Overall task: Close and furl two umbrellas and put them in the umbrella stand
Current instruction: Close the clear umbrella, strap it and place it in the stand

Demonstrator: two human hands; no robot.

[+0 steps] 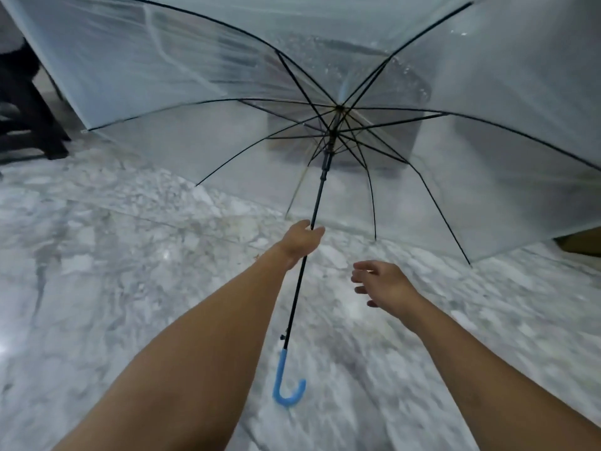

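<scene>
view: head camera, looks down past both forearms
umbrella (318, 203): fully open and held off the floor, top pointing away from the person, handle end nearest the camera
canopy (487, 92): clear plastic with a pale blue-white tint; fills the upper half of the frame and runs out past the top and right edges; water drops near the centre and upper right
ribs (372, 206): thin and black, fanning out from the hub; short black struts run from the slider to the ribs
slider (326, 161): dark sleeve high on the shaft, just below the hub
shaft (294, 307): thin black rod, tilted, with a small catch sticking out just above the handle
handle (280, 375): light blue hook, opening to the right, hanging free above the floor; nothing touches it
left hand (300, 240): fingers and thumb wrapped round the shaft about midway between slider and handle
right hand (385, 283): fingers spread and loosely bent, holding nothing; to the right of the shaft, not touching it
floor (130, 255): grey-white marble pattern, glossy, motion-blurred in the lower part
dark furniture (29, 102): black legs at the left edge, standing on the floor beside the canopy edge
behind canopy: a dark boxy shape shows through the plastic near the hub; can't tell what it is
upper left: possibly a second clear sheet behind the first; can't tell
</scene>
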